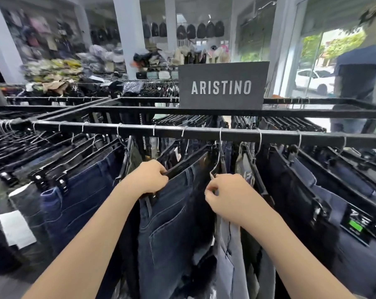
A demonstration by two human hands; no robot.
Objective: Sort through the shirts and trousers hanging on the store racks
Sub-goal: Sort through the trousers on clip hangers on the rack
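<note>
Left hand [149, 178]: closed over the near end of a black clip hanger [187, 161], from which dark blue jeans [172, 212] are hung, below the sign.
Right hand [228, 197]: fingers curled and pinched around the top of a pale grey pair of trousers [230, 255], just right of the dark blue jeans; what exactly is pinched is hidden by the fingers.
Forearms: both are cut off by the lower edge of the view.
Front rail [204, 132]: a black bar below the sign, from which many jeans are hung on wire hooks; the legs of most pairs are hidden by their neighbours.
Label [357, 225]: a black tag with a green patch, seen on jeans far right of the sign; its print cannot be read.
Sign [222, 86]: a dark board lettered ARISTINO, stood on the rack top.
Person [359, 78]: seen right of the sign in a dark top, blurred and partly cut off.
Background: heaps of folded clothing [53, 70] are blurred beyond the sign to the left.
</note>
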